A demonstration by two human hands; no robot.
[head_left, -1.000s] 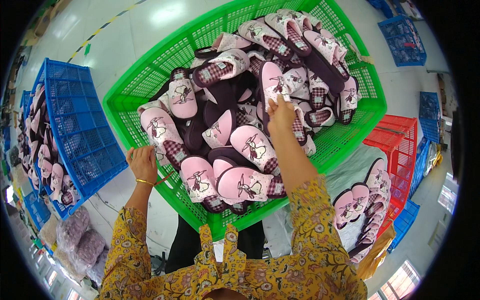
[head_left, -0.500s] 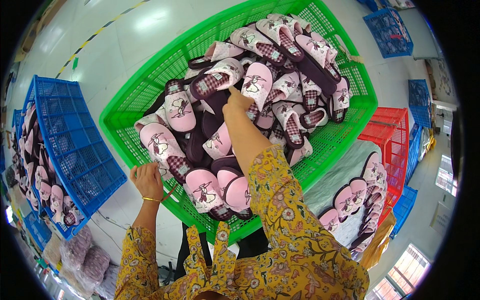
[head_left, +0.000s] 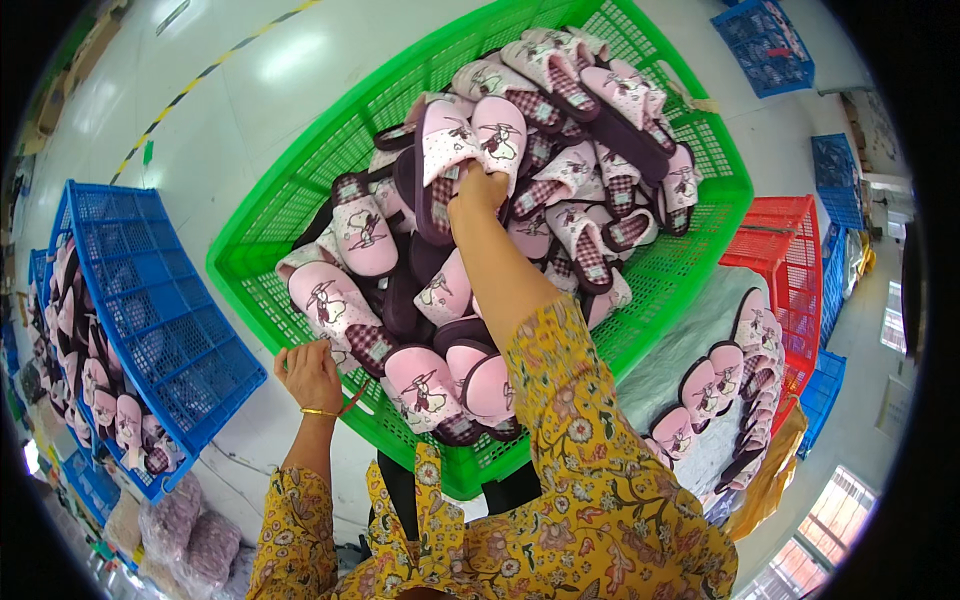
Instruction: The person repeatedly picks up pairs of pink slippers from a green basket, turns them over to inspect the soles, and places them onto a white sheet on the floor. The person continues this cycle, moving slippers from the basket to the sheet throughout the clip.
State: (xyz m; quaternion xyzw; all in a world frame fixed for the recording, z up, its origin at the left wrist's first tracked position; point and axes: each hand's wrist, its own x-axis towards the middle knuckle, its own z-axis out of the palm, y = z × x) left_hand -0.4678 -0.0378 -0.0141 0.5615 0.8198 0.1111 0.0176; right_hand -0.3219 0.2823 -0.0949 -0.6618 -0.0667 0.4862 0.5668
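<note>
A large green plastic basket [head_left: 255,190] is heaped with pink slippers that have dark soles, checked insoles and a cartoon print. My right hand [head_left: 480,190] reaches into the middle of the heap and is closed on a pair of slippers [head_left: 497,128], side by side with toes pointing away from me. The fingers are partly hidden by the slippers. At the near left rim of the basket, my left hand [head_left: 310,376] has its fingers bent over the edge. More slippers [head_left: 417,382] lie close to my right forearm.
Blue crates [head_left: 165,320] filled with slippers stand at the left, with wrapped bundles [head_left: 205,545] below them. To the right, rows of slippers [head_left: 712,380] rest on a pale sheeted surface, beside a red crate [head_left: 790,270]. Another blue crate [head_left: 765,45] sits at the far right.
My right hand has drawn a second slipper upright against the first, so both now stand together in its grip. My left hand stays on the rim. The view has shifted slightly.
</note>
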